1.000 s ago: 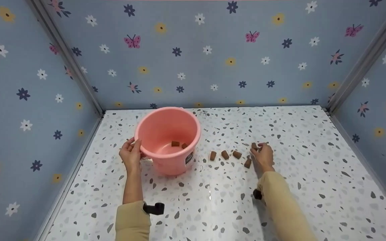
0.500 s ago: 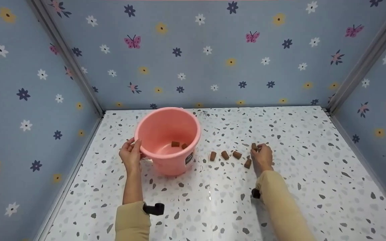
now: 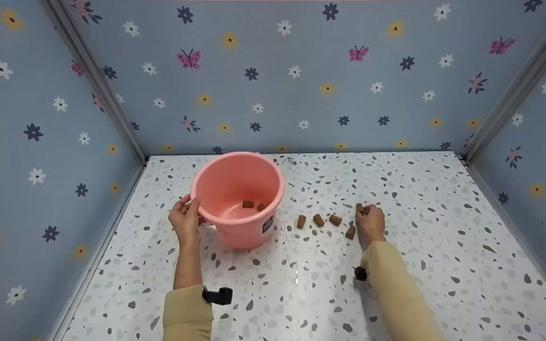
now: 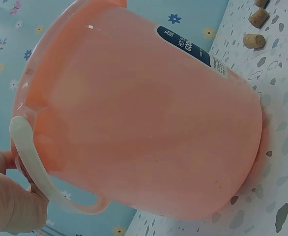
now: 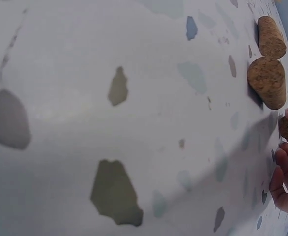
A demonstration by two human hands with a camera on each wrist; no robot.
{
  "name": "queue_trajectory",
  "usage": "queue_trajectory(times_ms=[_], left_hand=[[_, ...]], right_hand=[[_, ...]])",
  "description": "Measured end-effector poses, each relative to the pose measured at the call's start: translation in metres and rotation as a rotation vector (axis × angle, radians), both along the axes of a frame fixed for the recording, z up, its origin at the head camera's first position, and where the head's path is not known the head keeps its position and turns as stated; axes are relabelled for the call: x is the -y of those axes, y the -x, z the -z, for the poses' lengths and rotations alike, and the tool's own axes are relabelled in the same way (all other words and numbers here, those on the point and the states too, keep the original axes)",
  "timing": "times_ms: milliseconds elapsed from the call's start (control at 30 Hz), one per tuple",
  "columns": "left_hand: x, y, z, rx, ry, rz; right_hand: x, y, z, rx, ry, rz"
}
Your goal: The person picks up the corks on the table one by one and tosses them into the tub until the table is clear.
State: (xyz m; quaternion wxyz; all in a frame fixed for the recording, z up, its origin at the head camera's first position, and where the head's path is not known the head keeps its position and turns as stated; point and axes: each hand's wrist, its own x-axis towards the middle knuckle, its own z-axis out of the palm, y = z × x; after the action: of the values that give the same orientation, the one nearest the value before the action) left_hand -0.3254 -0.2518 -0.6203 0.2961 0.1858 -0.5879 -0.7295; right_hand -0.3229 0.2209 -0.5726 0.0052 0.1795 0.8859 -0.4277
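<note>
My left hand grips the pink bucket; my right hand pinches a cork. Picking-up step, I judge; next wants lifting clear of the neighbouring cork.

At eight o'clock of the head view, the bucket is pink, its label dark blue and white. The corks, toward four and five o'clock, are speckled brown. The table is white with grey chips; the wall at twelve o'clock is blue with flowers and butterflies.
</note>
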Motion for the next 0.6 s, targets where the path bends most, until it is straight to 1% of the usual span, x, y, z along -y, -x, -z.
queue_trajectory(times_ms=[133, 267, 433, 467, 533, 600], left_hand=[[0.001, 0.002, 0.002, 0.021, 0.005, -0.004], [0.000, 0.003, 0.003, 0.031, 0.001, -0.008], [0.000, 0.001, 0.000, 0.007, -0.018, 0.008], [-0.001, -0.001, -0.004, 0.011, -0.033, 0.016], [-0.006, -0.010, -0.019, 0.039, -0.058, 0.027], [-0.013, -0.023, -0.042, 0.050, -0.105, 0.051]], right_hand=[[0.000, 0.000, 0.000, 0.014, 0.000, 0.006], [0.000, 0.000, 0.001, -0.016, -0.016, 0.005], [0.000, 0.000, 0.000, -0.059, -0.003, -0.003], [0.001, 0.000, -0.001, -0.070, 0.003, -0.008], [0.001, 0.001, -0.003, -0.107, 0.002, -0.026], [0.003, 0.002, -0.006, -0.150, -0.012, -0.050]])
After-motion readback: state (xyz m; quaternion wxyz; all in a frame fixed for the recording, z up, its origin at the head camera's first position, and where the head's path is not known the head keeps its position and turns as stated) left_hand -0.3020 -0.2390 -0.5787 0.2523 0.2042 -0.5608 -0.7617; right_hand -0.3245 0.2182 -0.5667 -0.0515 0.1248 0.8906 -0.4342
